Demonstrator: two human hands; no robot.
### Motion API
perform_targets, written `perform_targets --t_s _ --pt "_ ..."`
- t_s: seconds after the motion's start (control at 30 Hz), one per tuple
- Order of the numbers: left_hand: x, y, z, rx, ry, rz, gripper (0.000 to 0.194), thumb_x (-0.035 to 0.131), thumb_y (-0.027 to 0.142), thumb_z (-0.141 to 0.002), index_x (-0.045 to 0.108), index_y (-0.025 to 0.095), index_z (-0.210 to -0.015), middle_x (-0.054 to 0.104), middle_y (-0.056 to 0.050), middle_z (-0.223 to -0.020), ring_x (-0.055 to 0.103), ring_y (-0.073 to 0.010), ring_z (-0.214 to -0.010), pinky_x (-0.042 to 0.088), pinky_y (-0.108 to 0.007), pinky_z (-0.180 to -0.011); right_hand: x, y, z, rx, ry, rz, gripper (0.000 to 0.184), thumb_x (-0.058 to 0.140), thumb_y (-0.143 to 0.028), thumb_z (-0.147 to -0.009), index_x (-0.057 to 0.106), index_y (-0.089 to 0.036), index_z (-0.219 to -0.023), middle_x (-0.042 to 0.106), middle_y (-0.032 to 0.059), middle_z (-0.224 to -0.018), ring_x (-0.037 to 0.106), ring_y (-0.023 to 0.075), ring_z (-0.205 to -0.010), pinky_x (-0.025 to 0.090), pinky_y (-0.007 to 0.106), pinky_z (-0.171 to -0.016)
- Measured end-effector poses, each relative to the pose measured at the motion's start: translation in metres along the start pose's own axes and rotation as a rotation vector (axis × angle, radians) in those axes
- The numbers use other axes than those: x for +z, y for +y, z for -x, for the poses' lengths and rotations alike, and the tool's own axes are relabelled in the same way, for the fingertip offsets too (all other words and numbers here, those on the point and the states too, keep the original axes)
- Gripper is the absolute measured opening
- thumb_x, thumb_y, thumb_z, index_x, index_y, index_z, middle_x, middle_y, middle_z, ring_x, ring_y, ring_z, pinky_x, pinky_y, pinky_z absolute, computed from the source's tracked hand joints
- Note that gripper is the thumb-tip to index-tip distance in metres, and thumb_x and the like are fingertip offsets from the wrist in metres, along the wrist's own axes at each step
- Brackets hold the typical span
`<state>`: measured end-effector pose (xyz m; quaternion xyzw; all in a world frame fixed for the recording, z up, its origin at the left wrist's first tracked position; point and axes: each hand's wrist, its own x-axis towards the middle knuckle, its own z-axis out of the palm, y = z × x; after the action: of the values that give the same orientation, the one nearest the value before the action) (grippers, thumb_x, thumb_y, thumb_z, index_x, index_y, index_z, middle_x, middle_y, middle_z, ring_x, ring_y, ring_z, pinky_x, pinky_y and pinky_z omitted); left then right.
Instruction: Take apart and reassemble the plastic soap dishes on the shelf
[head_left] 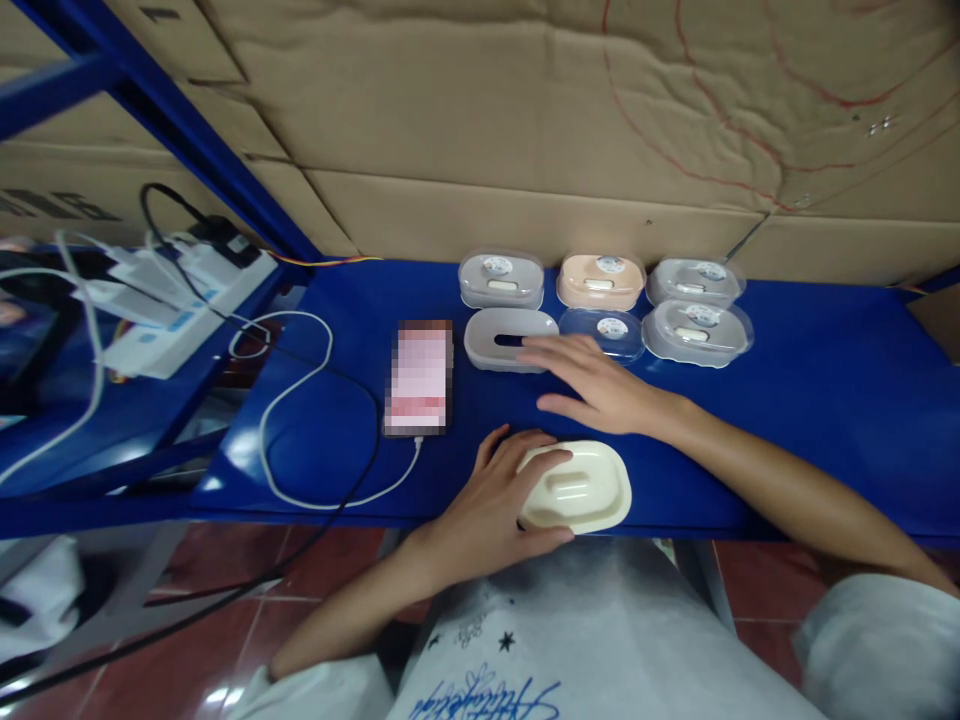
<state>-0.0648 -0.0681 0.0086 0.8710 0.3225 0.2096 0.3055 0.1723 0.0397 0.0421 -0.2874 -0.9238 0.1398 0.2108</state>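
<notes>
A cream oval plastic tray (600,485) with a raised bar in its middle lies at the blue table's front edge. My left hand (510,490) grips its left end, fingers over the top and thumb at the near rim. Farther back, my right hand (592,385) reaches in with fingers stretched. Its fingertips overlap the right end of a pale grey oval piece with a slot (484,345); whether they touch it I cannot tell. Partly behind that hand lies a clear oval lid (626,340) with a round sticker.
Behind stand grey lidded oval boxes (501,285) and a peach one (592,285). To the left lies a phone (418,380) with a white charging cable (262,430). A power strip (165,335) full of plugs sits farther left. Cardboard (450,120) lines the back.
</notes>
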Motion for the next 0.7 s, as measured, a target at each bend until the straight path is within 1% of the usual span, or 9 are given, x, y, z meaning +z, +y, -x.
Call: perform_targets --t_s 0.07,0.1,0.2,0.27,0.37,0.47,0.57,0.63,0.7 --pt "0.000 -0.001 0.000 -0.022 0.035 0.043 0.075 0.087 0.039 -0.085 0.049 0.027 -0.148 0.056 -0.014 -0.150 0.048 -0.0372 -0.147 0.023 -0.065 -0.130 -0.008 -0.015 0.021 -0.072 -0.068 -0.102 0.055 0.051 -0.048 -0.110 0.047 -0.021 -0.158 0.055 0.0180 -0.160 0.052 0.0280 -0.150 0.044 0.050 -0.119" --pt "-0.001 -0.001 0.000 -0.040 0.059 0.078 0.072 0.087 0.037 -0.085 0.050 0.029 -0.147 0.054 -0.013 -0.151 0.047 -0.0369 -0.147 0.028 -0.064 -0.128 -0.010 -0.023 0.031 -0.093 -0.097 -0.135 0.062 0.055 -0.052 -0.108 0.044 -0.020 -0.161 0.055 0.0178 -0.160 0.052 0.0274 -0.149 0.044 0.049 -0.119" --pt "0.000 -0.003 0.001 -0.104 0.143 0.232 0.069 0.087 0.030 -0.086 0.052 0.032 -0.146 0.050 -0.011 -0.152 0.050 -0.0342 -0.144 0.042 -0.056 -0.121 -0.008 -0.042 0.057 -0.081 -0.152 -0.130 0.097 0.070 -0.068 -0.094 0.032 -0.019 -0.168 0.049 0.0193 -0.165 0.047 0.0312 -0.153 0.042 0.050 -0.122" --pt "0.001 -0.005 0.001 -0.145 0.211 0.315 0.063 0.084 0.025 -0.088 0.056 0.033 -0.143 0.051 -0.010 -0.148 0.053 -0.0317 -0.141 0.046 -0.052 -0.119 0.000 -0.049 0.066 -0.068 -0.164 -0.051 0.109 0.078 -0.068 -0.087 0.027 -0.018 -0.170 0.043 0.0208 -0.169 0.043 0.0349 -0.155 0.039 0.054 -0.125" --pt "0.001 -0.005 0.001 -0.201 0.370 0.494 0.052 0.081 0.019 -0.088 0.063 0.032 -0.135 0.056 -0.008 -0.144 0.057 -0.0287 -0.136 0.047 -0.047 -0.116 0.014 -0.051 0.068 -0.114 -0.147 0.056 0.106 0.079 -0.056 -0.091 0.023 -0.015 -0.171 0.046 0.0227 -0.167 0.045 0.0376 -0.153 0.039 0.058 -0.123" --pt "-0.003 -0.001 -0.001 -0.326 0.499 0.931 0.065 0.089 0.022 -0.082 0.059 0.035 -0.138 0.061 -0.006 -0.145 0.065 -0.0257 -0.126 0.054 -0.039 -0.105 0.026 -0.051 0.063 -0.134 -0.056 0.099 0.102 0.075 -0.053 -0.094 0.021 -0.014 -0.171 0.049 0.0237 -0.165 0.048 0.0396 -0.148 0.043 0.059 -0.119" --pt "-0.007 0.007 -0.006 -0.533 0.453 1.380 0.066 0.089 0.032 -0.083 0.060 0.029 -0.142 0.073 -0.007 -0.135 0.070 -0.0278 -0.123 0.055 -0.038 -0.103 0.029 -0.049 0.055 -0.099 0.062 0.104 0.100 0.070 -0.059 -0.097 0.020 -0.015 -0.172 0.046 0.0244 -0.166 0.047 0.0404 -0.149 0.043 0.060 -0.118" --pt "-0.008 0.011 -0.009 -0.644 0.406 1.558 0.057 0.086 0.036 -0.086 0.067 0.020 -0.137 0.079 -0.010 -0.124 0.072 -0.0308 -0.123 0.056 -0.039 -0.105 0.027 -0.044 0.050 -0.113 0.075 0.031 0.099 0.063 -0.066 -0.099 0.018 -0.017 -0.172 0.044 0.0232 -0.168 0.045 0.0383 -0.152 0.043 0.058 -0.120" --pt "-0.007 0.014 -0.012 -0.731 0.415 1.662 0.043 0.083 0.035 -0.088 0.074 0.015 -0.125 0.082 -0.011 -0.116 0.074 -0.0312 -0.122 0.056 -0.038 -0.106 0.023 -0.032 0.045 -0.123 0.070 -0.106 0.091 0.049 -0.070 -0.104 0.017 -0.020 -0.173 0.044 0.0205 -0.169 0.043 0.0343 -0.156 0.042 0.055 -0.123"
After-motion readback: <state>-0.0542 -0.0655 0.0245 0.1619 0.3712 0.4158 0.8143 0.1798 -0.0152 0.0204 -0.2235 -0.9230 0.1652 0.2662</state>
